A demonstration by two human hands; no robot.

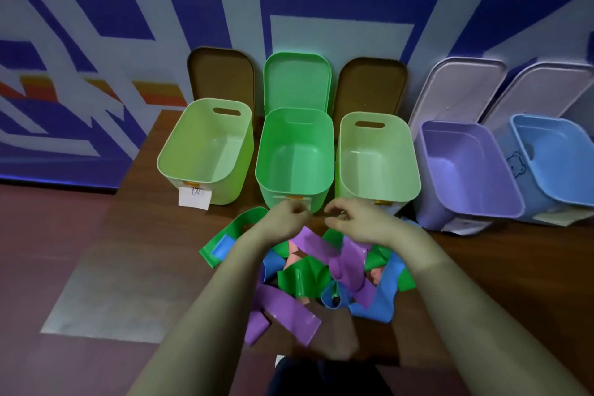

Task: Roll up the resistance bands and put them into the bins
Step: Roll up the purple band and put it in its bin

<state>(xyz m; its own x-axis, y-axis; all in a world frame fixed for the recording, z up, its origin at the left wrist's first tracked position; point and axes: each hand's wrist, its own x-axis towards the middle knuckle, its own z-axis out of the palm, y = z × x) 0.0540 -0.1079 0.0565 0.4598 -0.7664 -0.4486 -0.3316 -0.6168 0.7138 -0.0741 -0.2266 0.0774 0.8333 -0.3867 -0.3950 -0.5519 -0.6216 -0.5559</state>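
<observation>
A loose pile of resistance bands (302,280) lies on the brown table in front of the bins: purple (289,305), green (239,227), blue (376,305) and pink strips, all unrolled and tangled. Both hands hover over the pile's far edge, just before the middle green bin (262,170). My left hand (286,219) has its fingers curled in with nothing visible in them. My right hand (356,220) is curled too, and a small bit of green band shows at its fingertips. All the bins look empty.
Five open bins stand in a row against the wall: lime green (167,167), green, pale green (414,185), purple (429,138), blue (522,127). Their lids (297,80) lean behind them. A white paper label (194,198) hangs on the left bin. The table's edge (106,225) runs at left.
</observation>
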